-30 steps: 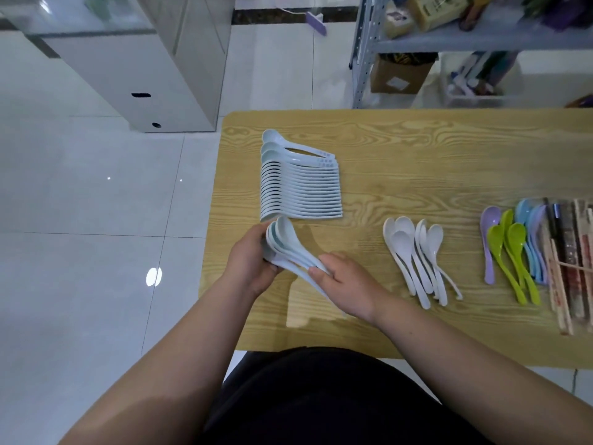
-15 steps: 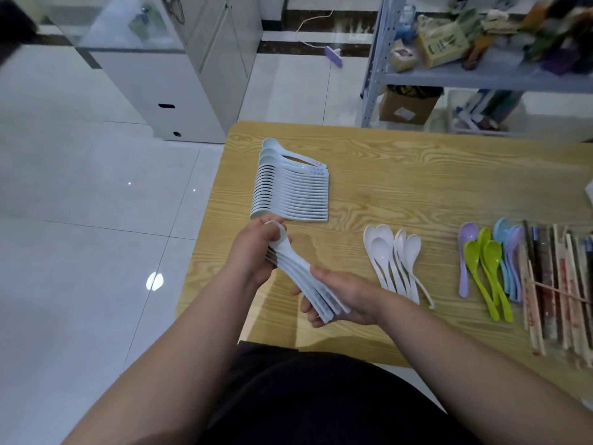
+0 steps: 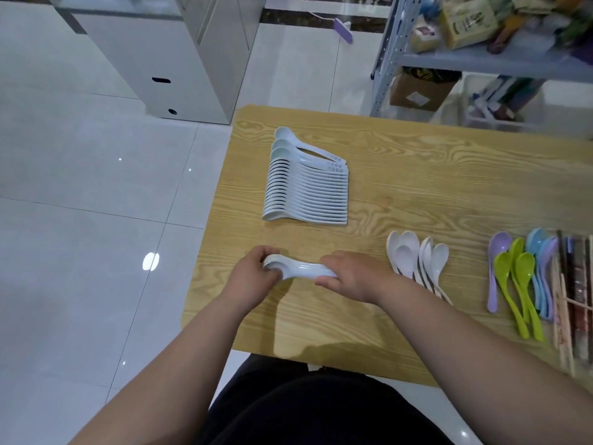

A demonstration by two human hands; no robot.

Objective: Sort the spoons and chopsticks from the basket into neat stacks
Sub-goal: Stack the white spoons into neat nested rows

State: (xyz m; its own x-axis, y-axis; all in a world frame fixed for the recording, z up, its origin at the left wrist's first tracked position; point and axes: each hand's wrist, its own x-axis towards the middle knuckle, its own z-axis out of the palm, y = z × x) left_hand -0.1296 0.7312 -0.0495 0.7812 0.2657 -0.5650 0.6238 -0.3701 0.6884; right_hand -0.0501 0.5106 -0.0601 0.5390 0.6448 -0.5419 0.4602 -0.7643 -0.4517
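Observation:
A small bundle of nested pale blue spoons lies level just above the wooden table, near its front left corner. My left hand grips the bowl end, my right hand grips the handle end. Behind them lies a long neat row of the same pale blue spoons. To the right lie white spoons, then purple, green and blue spoons, then chopsticks at the right edge. No basket is in view.
The table's left edge drops to a white tiled floor. A white cabinet stands at the back left and a metal shelf rack with boxes behind the table.
The bundle was tilted with its handles toward me; now both hands have turned it level and lowered it toward the table, in front of the long row. The camera has shifted.

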